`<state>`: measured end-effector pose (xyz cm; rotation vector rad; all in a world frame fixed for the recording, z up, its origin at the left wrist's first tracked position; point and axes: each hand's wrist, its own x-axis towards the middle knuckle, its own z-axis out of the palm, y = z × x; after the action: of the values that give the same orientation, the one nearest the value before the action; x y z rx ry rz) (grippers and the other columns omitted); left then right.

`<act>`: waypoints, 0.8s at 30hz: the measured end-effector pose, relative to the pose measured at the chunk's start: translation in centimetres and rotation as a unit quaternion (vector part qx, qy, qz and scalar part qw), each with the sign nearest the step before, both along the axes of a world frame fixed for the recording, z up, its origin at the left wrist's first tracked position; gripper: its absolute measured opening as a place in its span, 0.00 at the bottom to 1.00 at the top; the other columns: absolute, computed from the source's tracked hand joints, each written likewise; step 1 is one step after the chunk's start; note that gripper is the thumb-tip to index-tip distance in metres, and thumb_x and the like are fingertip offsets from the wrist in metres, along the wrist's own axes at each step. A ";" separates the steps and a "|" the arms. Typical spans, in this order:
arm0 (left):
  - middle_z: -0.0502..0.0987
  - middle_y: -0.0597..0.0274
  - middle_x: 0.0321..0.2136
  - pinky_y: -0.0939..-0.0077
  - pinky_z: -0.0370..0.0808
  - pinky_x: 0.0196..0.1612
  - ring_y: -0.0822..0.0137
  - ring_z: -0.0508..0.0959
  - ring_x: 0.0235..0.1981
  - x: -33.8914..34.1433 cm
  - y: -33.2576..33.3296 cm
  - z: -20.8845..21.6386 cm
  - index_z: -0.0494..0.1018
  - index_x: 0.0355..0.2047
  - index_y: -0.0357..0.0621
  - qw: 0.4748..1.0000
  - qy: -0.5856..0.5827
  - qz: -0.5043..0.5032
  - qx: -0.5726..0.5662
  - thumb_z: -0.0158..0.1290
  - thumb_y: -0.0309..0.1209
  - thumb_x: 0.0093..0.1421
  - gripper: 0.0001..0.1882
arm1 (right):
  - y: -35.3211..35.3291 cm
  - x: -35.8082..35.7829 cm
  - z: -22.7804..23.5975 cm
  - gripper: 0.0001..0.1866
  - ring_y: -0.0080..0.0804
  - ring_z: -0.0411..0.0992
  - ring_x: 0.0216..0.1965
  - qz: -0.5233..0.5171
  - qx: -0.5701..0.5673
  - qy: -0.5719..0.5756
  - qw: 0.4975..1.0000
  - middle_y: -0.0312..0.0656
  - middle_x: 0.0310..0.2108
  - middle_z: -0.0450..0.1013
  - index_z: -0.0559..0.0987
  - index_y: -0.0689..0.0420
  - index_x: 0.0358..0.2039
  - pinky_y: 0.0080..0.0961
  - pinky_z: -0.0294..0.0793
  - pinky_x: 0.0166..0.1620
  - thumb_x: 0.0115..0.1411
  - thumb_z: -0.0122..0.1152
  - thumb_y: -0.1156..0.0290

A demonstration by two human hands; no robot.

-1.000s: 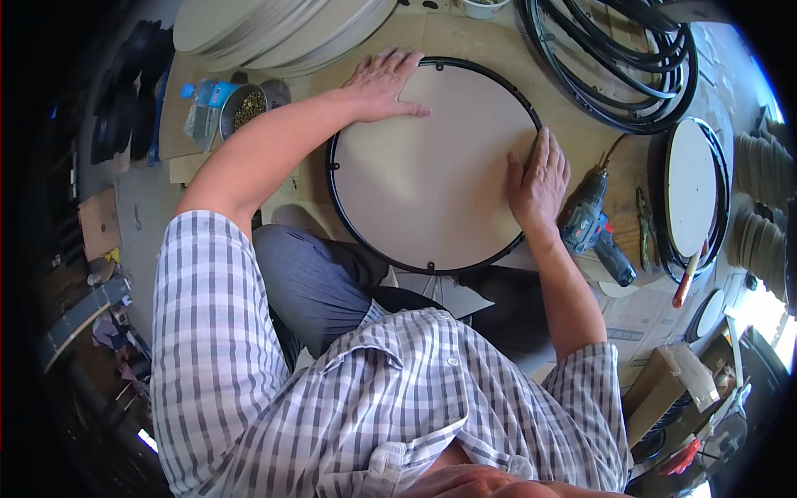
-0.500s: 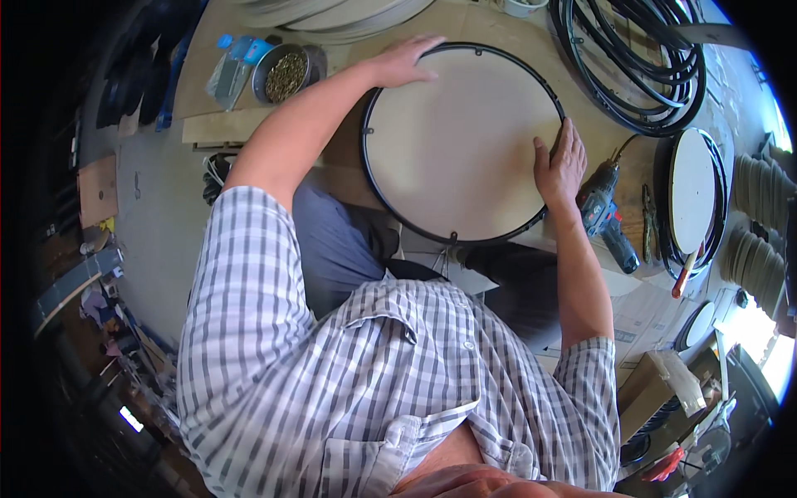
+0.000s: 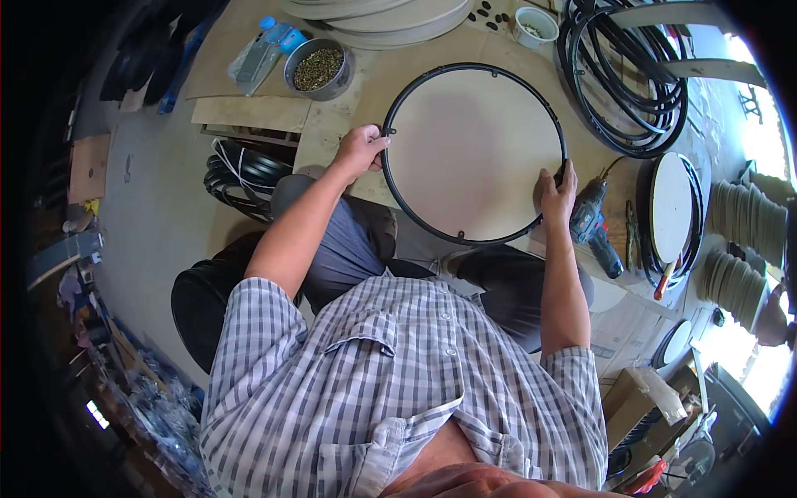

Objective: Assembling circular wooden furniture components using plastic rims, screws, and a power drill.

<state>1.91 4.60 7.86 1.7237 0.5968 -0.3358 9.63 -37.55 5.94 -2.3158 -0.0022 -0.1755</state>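
A round beige panel [image 3: 469,158] with a black rim [image 3: 415,214] lies in front of me at the table's near edge. Small black tabs stick inward from the rim. My left hand [image 3: 363,151] grips the rim at its left side, thumb toward a tab. On the opposite side my right hand [image 3: 558,192] holds the rim, thumb on the panel's face and fingers along the outer edge. Just right of that hand lies a blue and black cordless drill [image 3: 594,224], its bit pointing away. Beside the drill are pliers [image 3: 632,232].
A metal bowl of small brass-coloured pieces [image 3: 319,70] and a water bottle [image 3: 285,35] stand back left. Stacked round panels [image 3: 390,25] and a white tub [image 3: 535,28] sit at the back. Black hoops [image 3: 623,91] lie back right, near another rimmed panel [image 3: 672,207].
My left hand has slid from the rim's far upper edge down to its left side and closed on it. My right hand still holds the right side, now with its fingers round the edge.
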 end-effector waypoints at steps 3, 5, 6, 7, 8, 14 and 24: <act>0.78 0.66 0.24 0.76 0.78 0.25 0.75 0.78 0.21 -0.3 -0.3 0.3 0.71 0.29 0.44 1.000 0.005 0.006 -0.015 0.55 0.34 0.66 0.10 | -0.6 0.7 -0.3 0.33 0.53 0.65 0.62 0.008 0.000 0.002 1.000 0.59 0.60 0.66 0.67 0.66 0.63 0.37 0.63 0.64 0.59 0.64 0.66; 0.78 0.65 0.24 0.76 0.78 0.25 0.74 0.79 0.21 -0.5 -0.4 0.6 0.70 0.29 0.44 0.999 0.013 0.008 -0.032 0.54 0.34 0.67 0.11 | -1.0 1.3 -0.6 0.32 0.52 0.66 0.61 0.011 0.002 0.004 1.000 0.59 0.59 0.67 0.68 0.66 0.62 0.36 0.63 0.63 0.59 0.63 0.67; 0.79 0.65 0.25 0.76 0.78 0.25 0.73 0.79 0.21 -0.7 -0.4 0.6 0.70 0.29 0.44 0.999 0.020 0.008 -0.047 0.54 0.34 0.67 0.11 | -1.2 1.5 -0.6 0.31 0.50 0.67 0.60 0.007 0.038 0.028 0.999 0.58 0.58 0.69 0.69 0.66 0.62 0.35 0.64 0.62 0.59 0.63 0.68; 0.79 0.65 0.25 0.76 0.78 0.25 0.73 0.79 0.21 -0.9 -0.4 0.6 0.70 0.29 0.44 0.999 0.023 0.006 -0.049 0.54 0.34 0.67 0.11 | -1.3 1.7 -0.7 0.30 0.47 0.69 0.59 0.002 0.075 0.053 0.996 0.57 0.57 0.70 0.70 0.66 0.61 0.33 0.65 0.62 0.59 0.63 0.68; 0.79 0.64 0.25 0.73 0.79 0.24 0.71 0.80 0.21 -1.1 -0.3 0.6 0.71 0.29 0.43 0.997 0.029 0.017 -0.066 0.55 0.35 0.66 0.11 | -1.4 1.9 -0.8 0.29 0.39 0.72 0.52 0.013 0.119 0.046 0.992 0.52 0.52 0.73 0.71 0.67 0.60 0.29 0.68 0.57 0.59 0.63 0.69; 0.77 0.61 0.24 0.70 0.80 0.22 0.68 0.78 0.19 -2.3 -0.2 0.0 0.69 0.29 0.41 0.994 0.038 0.031 -0.100 0.57 0.36 0.66 0.13 | -0.4 2.6 2.8 0.27 0.15 0.65 0.30 0.036 0.311 0.159 0.936 0.32 0.33 0.72 0.69 0.66 0.63 0.13 0.63 0.32 0.63 0.57 0.75; 0.77 0.65 0.26 0.73 0.78 0.22 0.69 0.79 0.20 -2.6 -0.5 0.5 0.70 0.30 0.44 0.993 0.061 -0.012 -0.104 0.56 0.36 0.66 0.11 | -3.4 5.5 3.5 0.24 0.30 0.70 0.57 0.050 0.306 0.257 0.915 0.43 0.56 0.74 0.71 0.65 0.62 0.23 0.64 0.61 0.65 0.49 0.78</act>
<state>-0.67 4.14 8.32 1.5191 0.6091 -0.5057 15.09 -40.96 9.44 -1.6677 0.1741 0.4350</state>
